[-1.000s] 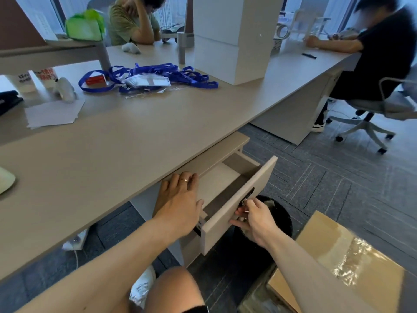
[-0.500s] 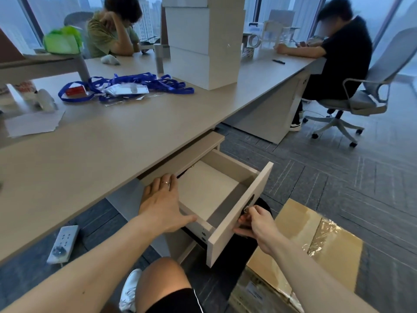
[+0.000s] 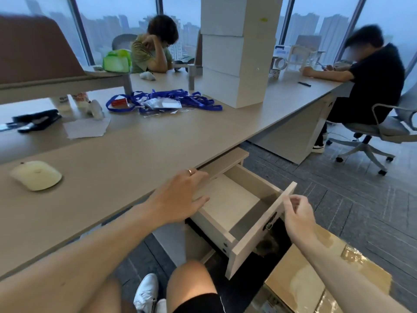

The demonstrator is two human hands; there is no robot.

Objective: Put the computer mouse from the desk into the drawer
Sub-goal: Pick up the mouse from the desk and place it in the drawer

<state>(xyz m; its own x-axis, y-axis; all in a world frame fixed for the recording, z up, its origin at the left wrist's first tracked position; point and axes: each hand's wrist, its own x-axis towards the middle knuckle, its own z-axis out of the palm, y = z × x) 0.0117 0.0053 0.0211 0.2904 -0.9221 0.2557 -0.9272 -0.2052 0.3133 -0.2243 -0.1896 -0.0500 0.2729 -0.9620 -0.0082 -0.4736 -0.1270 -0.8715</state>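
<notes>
One computer mouse (image 3: 36, 175) lies on the desk (image 3: 126, 154), well left of the one open drawer (image 3: 237, 206), over which two hands hover, left (image 3: 180, 197) and right (image 3: 297, 215), each grip loose and holding nothing.

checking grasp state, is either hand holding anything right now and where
Nothing is held. The left hand hovers open over the open drawer; the right hand is off the drawer front, empty.

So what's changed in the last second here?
The drawer slid further out. The right hand let go of its handle and now hovers open beside the front. The left hand stays by the desk edge. The mouse still lies on the desk.
</notes>
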